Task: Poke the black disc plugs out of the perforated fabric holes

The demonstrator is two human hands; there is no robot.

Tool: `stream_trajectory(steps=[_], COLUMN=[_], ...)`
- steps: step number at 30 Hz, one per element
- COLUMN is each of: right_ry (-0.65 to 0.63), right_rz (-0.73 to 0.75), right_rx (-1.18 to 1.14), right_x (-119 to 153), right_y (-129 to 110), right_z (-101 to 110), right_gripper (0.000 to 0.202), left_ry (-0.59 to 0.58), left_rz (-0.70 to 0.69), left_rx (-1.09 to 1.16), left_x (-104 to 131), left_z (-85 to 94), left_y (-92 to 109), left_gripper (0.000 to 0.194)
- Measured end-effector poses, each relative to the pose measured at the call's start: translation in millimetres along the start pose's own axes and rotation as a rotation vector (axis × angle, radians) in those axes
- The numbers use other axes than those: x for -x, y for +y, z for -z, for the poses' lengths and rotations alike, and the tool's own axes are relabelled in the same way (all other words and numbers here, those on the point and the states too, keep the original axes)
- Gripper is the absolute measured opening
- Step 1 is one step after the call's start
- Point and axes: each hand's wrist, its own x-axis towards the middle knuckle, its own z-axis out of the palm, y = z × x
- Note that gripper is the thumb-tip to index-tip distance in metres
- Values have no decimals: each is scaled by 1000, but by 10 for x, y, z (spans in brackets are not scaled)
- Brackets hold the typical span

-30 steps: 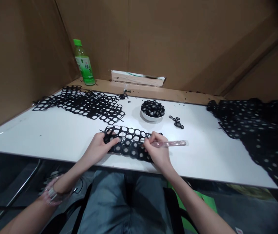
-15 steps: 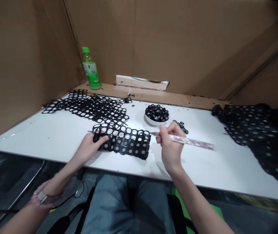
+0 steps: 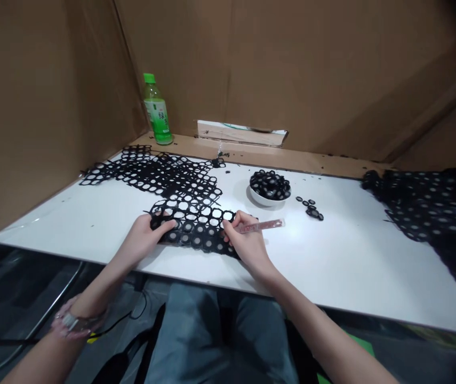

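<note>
A black mesh strip (image 3: pixel 196 237) with round discs set in its lower rows lies near the table's front edge. My left hand (image 3: pixel 144 238) pinches its left end, thumb on top. My right hand (image 3: pixel 247 242) is closed round a slim pinkish, pen-like tool (image 3: pixel 260 226) and rests at the strip's right part, where its fingers hide the tool's tip. Open black netting (image 3: pixel 164 173) runs on from the strip toward the back left. Behind my right hand stands a white bowl (image 3: pixel 268 201) heaped with black rings (image 3: pixel 270 184), and a few loose rings (image 3: pixel 312 212) lie beside it.
A green-capped drink bottle (image 3: pixel 158 114) stands at the back left against the cardboard wall (image 3: pixel 311 74). More black dotted material (image 3: pixel 431 213) is piled at the right and hangs toward the front edge. The white table (image 3: pixel 351 256) spreads between.
My right hand has moved left with the tool, from beside the strip's right end onto the strip. My left hand keeps its hold. The whole view has shifted slightly.
</note>
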Motion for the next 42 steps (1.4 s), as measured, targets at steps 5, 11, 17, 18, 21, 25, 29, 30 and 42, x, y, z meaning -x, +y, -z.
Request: stream_trajectory(steps=[5, 11, 17, 18, 21, 25, 29, 30, 42], right_ry=[-51, -89, -126, -127, -129, -135, -117, -105, 110], right_rz=[5, 29, 70, 80, 105, 111, 82, 69, 60], right_rx=[11, 33, 100, 123, 177, 187, 123, 94, -2], right_x=[12, -4, -9, -11, -17, -21, -21, -23, -20], right_y=[-29, 29, -2, -12, -25, -10, 11, 19, 62], right_z=[20, 16, 7, 6, -1, -11, 0, 7, 54], right_gripper=[26, 22, 25, 26, 29, 29, 27, 25, 25], left_ry=[-28, -74, -61, -56, -16, 50, 69, 69, 52], left_rz=[-46, -79, -71, -66, -30, 1, -5, -7, 26], left_rx=[-73, -67, -3, 10, 42, 68, 86, 72, 70], left_x=[-54, -80, -75, -70, -48, -23, -19, -21, -34], left_z=[53, 69, 68, 67, 63, 54, 59, 63, 77], left_y=[14, 18, -17, -25, -42, -56, -69, -72, -84], left_gripper=[30, 28, 26, 27, 29, 32, 32, 31, 31])
